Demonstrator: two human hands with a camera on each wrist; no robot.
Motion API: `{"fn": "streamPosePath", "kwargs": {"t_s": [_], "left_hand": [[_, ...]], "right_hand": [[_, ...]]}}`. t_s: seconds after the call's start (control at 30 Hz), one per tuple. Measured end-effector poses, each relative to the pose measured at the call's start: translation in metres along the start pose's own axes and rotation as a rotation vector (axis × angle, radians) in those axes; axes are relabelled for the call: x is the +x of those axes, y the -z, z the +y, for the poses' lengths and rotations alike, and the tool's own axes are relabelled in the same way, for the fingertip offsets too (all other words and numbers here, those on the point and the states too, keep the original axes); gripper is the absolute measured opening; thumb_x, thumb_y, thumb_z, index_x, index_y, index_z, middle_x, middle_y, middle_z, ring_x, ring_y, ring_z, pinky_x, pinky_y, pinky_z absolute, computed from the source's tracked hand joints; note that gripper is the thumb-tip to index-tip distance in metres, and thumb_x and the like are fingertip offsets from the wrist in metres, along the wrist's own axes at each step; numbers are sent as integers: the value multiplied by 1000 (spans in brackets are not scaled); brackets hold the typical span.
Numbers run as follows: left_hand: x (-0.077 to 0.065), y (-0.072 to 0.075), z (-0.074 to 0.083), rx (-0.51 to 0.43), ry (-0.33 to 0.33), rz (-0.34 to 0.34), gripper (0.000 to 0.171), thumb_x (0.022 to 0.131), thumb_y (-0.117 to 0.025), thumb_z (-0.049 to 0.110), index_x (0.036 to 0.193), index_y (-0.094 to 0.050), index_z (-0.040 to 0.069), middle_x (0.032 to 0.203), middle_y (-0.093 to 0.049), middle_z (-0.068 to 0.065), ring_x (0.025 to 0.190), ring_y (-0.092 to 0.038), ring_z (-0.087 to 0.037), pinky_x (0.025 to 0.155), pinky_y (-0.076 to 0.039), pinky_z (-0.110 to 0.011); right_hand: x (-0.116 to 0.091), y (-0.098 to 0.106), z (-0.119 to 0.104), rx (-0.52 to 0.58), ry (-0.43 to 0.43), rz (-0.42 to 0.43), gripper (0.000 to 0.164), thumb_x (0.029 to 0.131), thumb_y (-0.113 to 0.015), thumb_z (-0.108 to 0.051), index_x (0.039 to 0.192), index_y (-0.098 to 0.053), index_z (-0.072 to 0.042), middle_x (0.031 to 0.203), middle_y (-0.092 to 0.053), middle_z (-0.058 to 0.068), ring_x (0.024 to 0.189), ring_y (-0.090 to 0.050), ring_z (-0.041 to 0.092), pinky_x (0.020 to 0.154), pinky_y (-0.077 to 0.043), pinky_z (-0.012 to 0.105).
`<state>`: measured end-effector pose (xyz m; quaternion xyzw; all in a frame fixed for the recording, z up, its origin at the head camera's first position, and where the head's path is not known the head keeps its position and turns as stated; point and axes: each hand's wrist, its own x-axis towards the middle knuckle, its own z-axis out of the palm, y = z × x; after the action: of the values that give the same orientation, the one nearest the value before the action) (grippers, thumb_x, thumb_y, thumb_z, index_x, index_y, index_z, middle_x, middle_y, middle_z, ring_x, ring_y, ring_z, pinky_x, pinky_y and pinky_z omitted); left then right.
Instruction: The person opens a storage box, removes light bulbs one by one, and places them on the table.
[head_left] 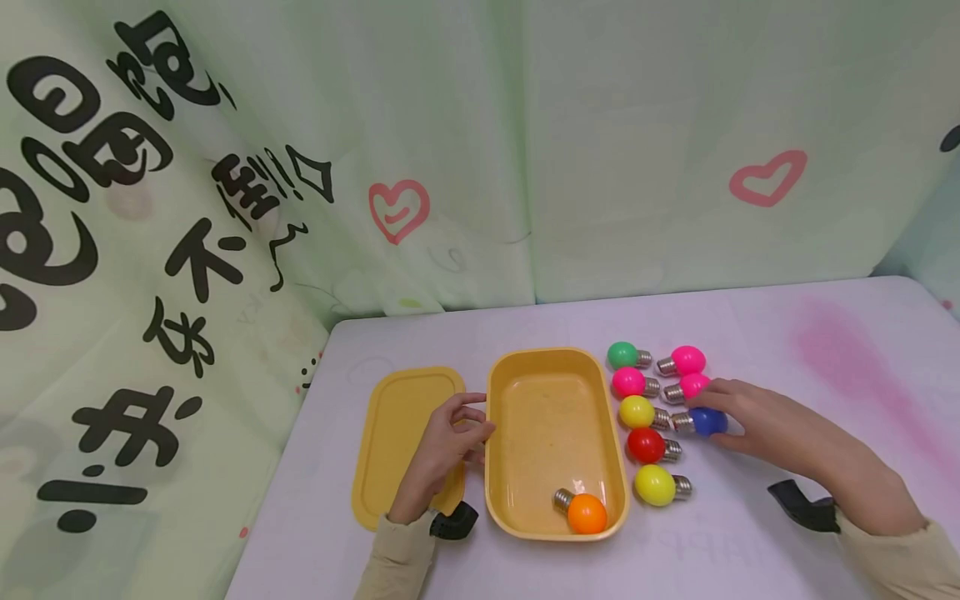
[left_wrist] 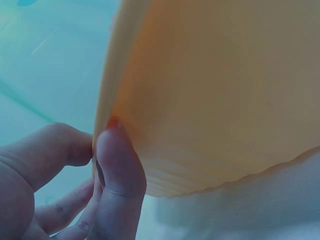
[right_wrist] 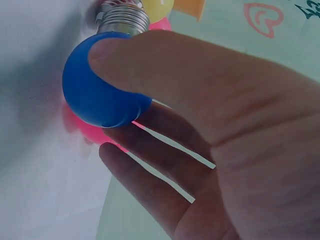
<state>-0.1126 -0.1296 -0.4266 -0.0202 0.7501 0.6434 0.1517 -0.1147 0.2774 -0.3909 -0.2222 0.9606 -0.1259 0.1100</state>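
My right hand (head_left: 772, 421) reaches over the table and holds a blue light bulb (right_wrist: 92, 82). Its thumb presses on one side of the blue globe and fingers lie behind it; the metal screw base points away from the palm. At the left long side of a yellow plastic tub (head_left: 547, 400), my left hand (head_left: 446, 450) pinches the edge, the thumb against the wall in the left wrist view. An orange bulb (head_left: 587, 513) lies inside the tub at the near right corner. Close by the right hand is a pink bulb (head_left: 694, 384), partly covered by its fingers.
A column of bulbs stands right of the tub: green (head_left: 622, 355), pink (head_left: 628, 382), yellow (head_left: 637, 412), red (head_left: 646, 445) and another yellow (head_left: 655, 485). A second pink bulb (head_left: 687, 360) lies farther back. The flat yellow lid (head_left: 401, 417) lies under the left forearm's side. A curtain (head_left: 630, 167) hangs behind.
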Motion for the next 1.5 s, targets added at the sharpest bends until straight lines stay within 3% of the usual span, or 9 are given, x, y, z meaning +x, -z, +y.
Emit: {"fn": "streamPosePath", "kwargs": {"t_s": [0.73, 1.3, 1.5], "left_hand": [[1, 0, 0, 6, -3, -1, 47, 92, -69, 9, 136, -52, 4, 102, -60, -11, 65, -63, -15, 60, -59, -27], [1, -1, 0, 15, 0, 8, 46, 92, -70, 10, 135, -53, 5, 102, -61, -11, 66, -63, -15, 60, -60, -28], [-1, -1, 2, 17, 2, 11, 48, 92, -70, 12, 136, -52, 6, 102, -61, -11, 65, -62, -16, 60, -59, -27]], "right_hand": [[2, 2, -2, -8, -3, -20, 48, 70, -89, -25, 110, -70, -8, 113, -68, 17, 107, -63, 42, 81, -58, 52], [14, 18, -37, 62, 79, 23, 40, 78, -84, -25, 114, -71, -13, 115, -68, 9, 107, -63, 31, 84, -59, 47], [18, 23, -57, 96, 89, 15, 44, 82, -81, -28, 121, -69, -13, 126, -64, 14, 118, -58, 37, 87, -58, 50]]}}
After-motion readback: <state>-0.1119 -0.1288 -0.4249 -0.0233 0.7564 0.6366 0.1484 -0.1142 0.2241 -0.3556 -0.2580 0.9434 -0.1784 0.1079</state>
